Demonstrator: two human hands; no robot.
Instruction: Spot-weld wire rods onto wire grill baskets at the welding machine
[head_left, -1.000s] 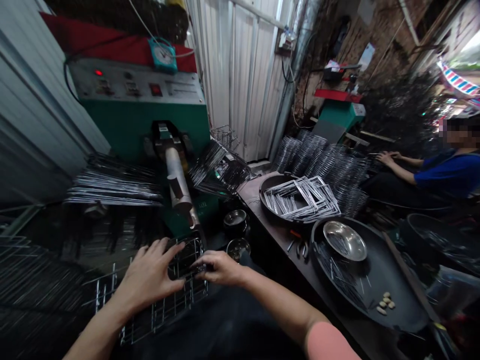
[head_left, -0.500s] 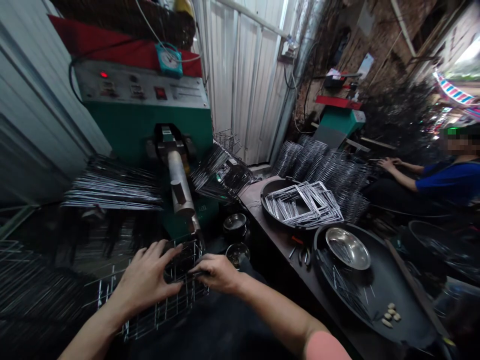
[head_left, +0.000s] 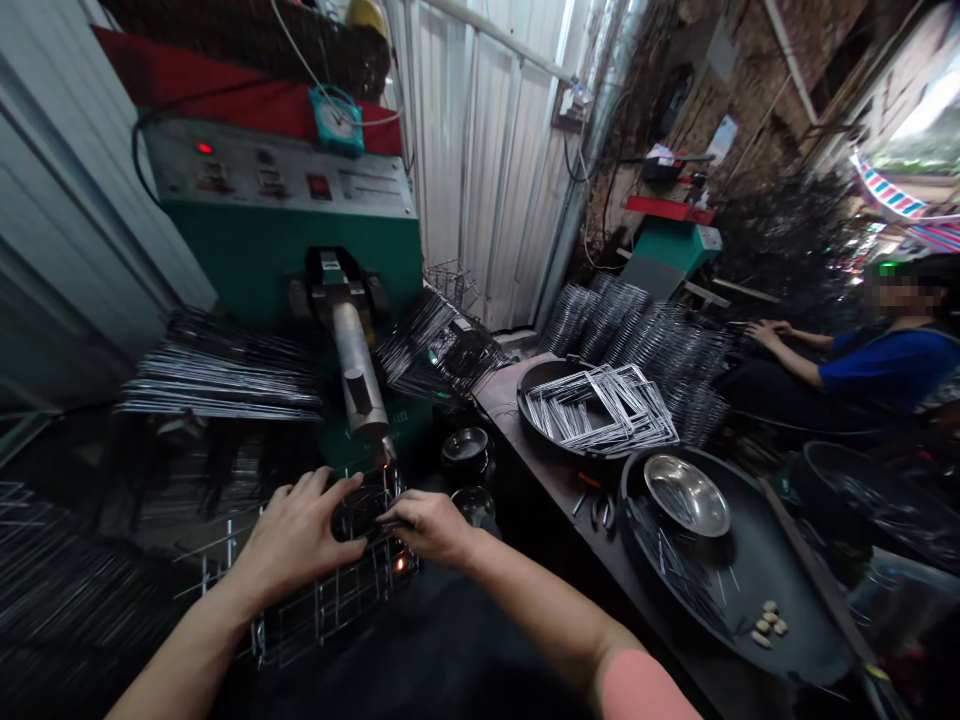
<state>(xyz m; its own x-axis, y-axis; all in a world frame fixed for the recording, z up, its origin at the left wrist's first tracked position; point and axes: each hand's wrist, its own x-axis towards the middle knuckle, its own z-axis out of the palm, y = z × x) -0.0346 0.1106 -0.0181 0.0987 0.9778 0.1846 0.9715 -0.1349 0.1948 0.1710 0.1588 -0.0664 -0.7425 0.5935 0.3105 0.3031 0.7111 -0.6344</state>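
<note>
A left hand (head_left: 300, 530) lies open, thumb spread from fingers, over a wire basket (head_left: 326, 610) that extends beneath both hands. Opposite, the right hand (head_left: 433, 530) has its fingers drawn closed at the basket's side; what they grip cannot be made out. An orange glow (head_left: 401, 565) shows just below those fingers. Beyond the hands stands a green machine (head_left: 240, 255), its metal arm (head_left: 352, 350) pointing down toward them. Right of the right hand, a counter (head_left: 499, 405) carries wire frames (head_left: 637, 405) in a black pan (head_left: 559, 368).
</note>
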